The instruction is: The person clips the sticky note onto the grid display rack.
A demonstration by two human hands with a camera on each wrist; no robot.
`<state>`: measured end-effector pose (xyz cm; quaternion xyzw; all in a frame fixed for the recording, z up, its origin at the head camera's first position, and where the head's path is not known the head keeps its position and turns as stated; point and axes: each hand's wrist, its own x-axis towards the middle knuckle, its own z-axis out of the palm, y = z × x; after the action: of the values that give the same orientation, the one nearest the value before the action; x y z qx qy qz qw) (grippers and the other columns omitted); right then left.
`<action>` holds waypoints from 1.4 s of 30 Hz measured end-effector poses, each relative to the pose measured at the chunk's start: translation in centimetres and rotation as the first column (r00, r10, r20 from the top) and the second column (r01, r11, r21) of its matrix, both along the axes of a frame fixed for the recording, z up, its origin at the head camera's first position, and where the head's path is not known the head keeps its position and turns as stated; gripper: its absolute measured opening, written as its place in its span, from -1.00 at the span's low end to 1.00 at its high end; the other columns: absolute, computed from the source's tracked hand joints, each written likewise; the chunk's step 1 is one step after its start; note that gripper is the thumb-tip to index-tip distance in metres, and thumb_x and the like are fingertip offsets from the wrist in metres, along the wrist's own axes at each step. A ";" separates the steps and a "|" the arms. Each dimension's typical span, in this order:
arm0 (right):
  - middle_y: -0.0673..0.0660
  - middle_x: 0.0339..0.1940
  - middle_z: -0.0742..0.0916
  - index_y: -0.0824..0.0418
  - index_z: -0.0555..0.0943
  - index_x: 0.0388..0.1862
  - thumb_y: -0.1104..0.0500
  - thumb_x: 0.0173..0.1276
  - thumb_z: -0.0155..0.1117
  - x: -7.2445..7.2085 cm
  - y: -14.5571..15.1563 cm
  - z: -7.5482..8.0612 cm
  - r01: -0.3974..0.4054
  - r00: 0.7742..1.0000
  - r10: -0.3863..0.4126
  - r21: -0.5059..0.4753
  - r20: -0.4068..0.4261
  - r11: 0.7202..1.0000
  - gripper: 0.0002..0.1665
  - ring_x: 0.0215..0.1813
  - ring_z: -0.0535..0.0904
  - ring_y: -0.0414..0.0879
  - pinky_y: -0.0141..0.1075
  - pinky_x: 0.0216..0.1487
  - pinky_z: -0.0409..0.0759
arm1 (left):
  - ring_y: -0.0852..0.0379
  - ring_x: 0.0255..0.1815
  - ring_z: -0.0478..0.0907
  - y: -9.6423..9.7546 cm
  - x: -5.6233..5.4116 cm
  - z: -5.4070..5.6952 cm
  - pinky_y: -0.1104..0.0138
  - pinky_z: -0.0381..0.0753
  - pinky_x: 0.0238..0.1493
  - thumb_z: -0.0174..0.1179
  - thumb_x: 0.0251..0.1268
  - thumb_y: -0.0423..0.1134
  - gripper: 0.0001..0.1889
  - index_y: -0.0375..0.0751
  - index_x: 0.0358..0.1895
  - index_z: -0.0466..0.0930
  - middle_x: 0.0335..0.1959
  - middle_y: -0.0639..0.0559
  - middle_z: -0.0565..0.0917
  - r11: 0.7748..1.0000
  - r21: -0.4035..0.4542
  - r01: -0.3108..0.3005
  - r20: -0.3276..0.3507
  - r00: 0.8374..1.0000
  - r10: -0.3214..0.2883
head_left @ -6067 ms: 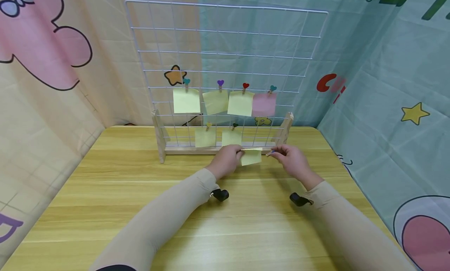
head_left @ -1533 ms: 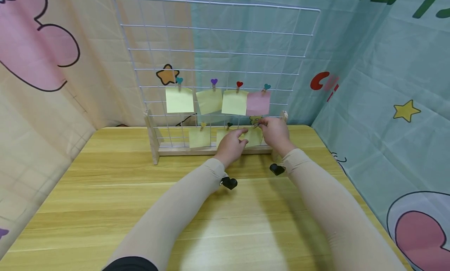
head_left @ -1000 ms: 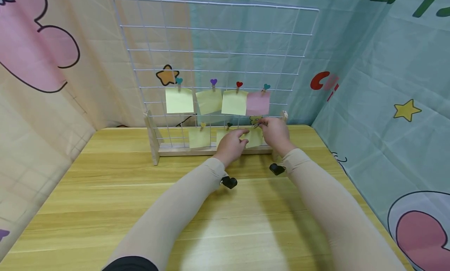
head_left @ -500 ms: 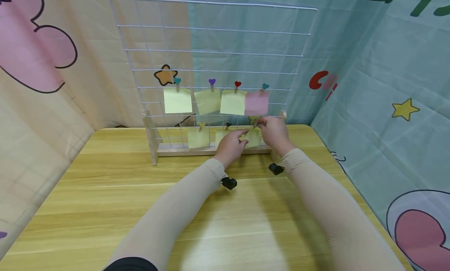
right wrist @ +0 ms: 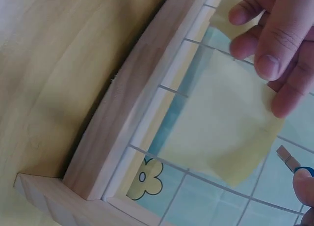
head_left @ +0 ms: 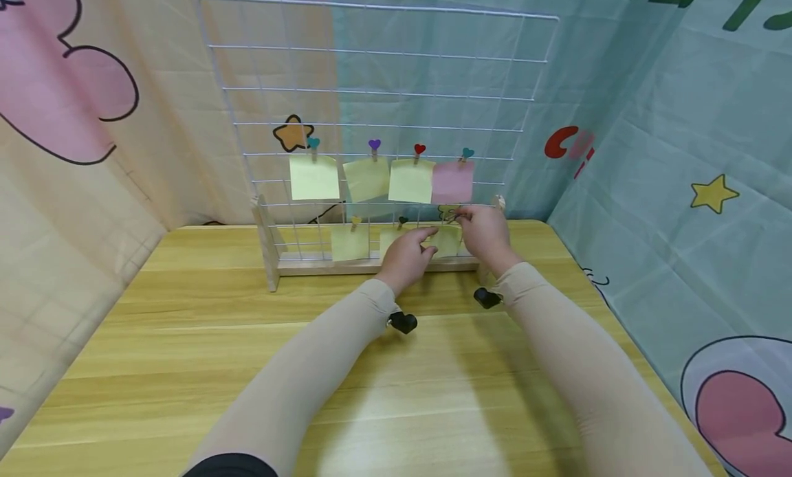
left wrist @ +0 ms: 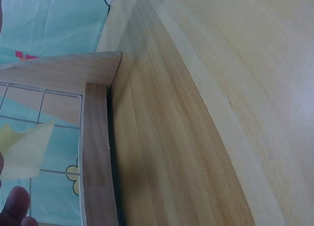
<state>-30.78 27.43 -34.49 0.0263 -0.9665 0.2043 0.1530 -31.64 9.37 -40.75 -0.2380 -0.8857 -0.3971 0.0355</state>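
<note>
A pale yellow sticky note point(head_left: 447, 242) lies against the lower right of the white wire grid point(head_left: 396, 92). My left hand point(head_left: 406, 258) presses the note's upper corner with an extended index finger. Its thumb point(left wrist: 17, 201) stands apart from the paper in the left wrist view. My right hand point(head_left: 485, 238) pinches a small wooden clothespin point(right wrist: 288, 159) with a blue part under the thumb. In the right wrist view the clothespin's tip points toward the note's top edge, with a gap between. Another yellow note point(head_left: 388, 238) is partly hidden behind my left hand.
A wooden base point(head_left: 328, 265) holds the grid upright on the wooden table point(head_left: 247, 367). Above hang yellow notes point(head_left: 314, 177) and a pink note point(head_left: 452, 182) on heart-topped clothespins. Another yellow note point(head_left: 349, 243) hangs at lower left. Printed cloth point(head_left: 656, 154) encloses the back and sides.
Since the oldest frame, both hands have moved up to the grid, bringing the yellow note and the clothespin there. Over the last second and a half, the hands have barely moved.
</note>
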 end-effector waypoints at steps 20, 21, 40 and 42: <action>0.17 0.03 0.86 0.15 0.78 0.14 0.12 0.65 0.17 -0.1 -0.3 -0.9 -0.007 1.000 0.007 0.022 -0.004 1.000 -0.69 -0.26 0.69 0.06 -0.13 -0.29 0.56 | 0.19 -0.71 0.40 0.1 0.1 0.0 0.33 0.44 -0.51 0.21 0.60 -0.17 -0.50 0.10 0.53 0.47 0.45 0.04 0.61 1.000 -0.020 -0.011 -0.004 1.000 0.011; 0.17 0.03 0.85 0.15 0.78 0.15 0.12 0.65 0.17 -0.2 -0.3 -0.9 -0.004 1.000 0.004 0.020 0.000 1.000 -0.69 -0.26 0.69 0.06 -0.13 -0.30 0.55 | 0.19 -0.70 0.40 0.1 0.1 0.0 0.33 0.44 -0.51 0.21 0.60 -0.17 -0.50 0.10 0.53 0.47 0.45 0.04 0.61 1.000 -0.023 -0.011 -0.008 1.000 0.011; 0.16 -0.27 0.84 0.10 0.74 0.25 0.06 0.68 0.13 -0.5 -0.1 -1.2 0.009 0.999 -0.009 -0.007 0.047 1.000 -0.64 -0.59 0.40 -0.07 -0.25 -0.51 0.30 | 0.18 -0.67 0.45 0.0 0.3 0.2 0.32 0.48 -0.47 0.21 0.61 -0.15 -0.48 0.09 0.55 0.45 0.50 0.01 0.56 0.999 -0.031 -0.011 0.003 1.000 0.011; 0.15 -0.44 0.77 0.09 0.73 0.28 0.06 0.68 0.12 -0.5 -0.1 -1.2 0.006 0.998 -0.005 -0.024 0.056 1.000 -0.63 -0.66 0.31 -0.12 -0.28 -0.57 0.26 | 0.19 -0.65 0.48 0.0 0.3 0.2 0.31 0.50 -0.43 0.21 0.61 -0.15 -0.48 0.08 0.55 0.45 0.50 0.01 0.56 0.999 -0.037 -0.009 -0.004 1.000 0.009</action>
<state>-31.27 27.28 -35.72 0.0160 -0.9679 0.2164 0.1270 -31.36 9.37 -40.59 -0.2352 -0.8939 -0.3801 0.0344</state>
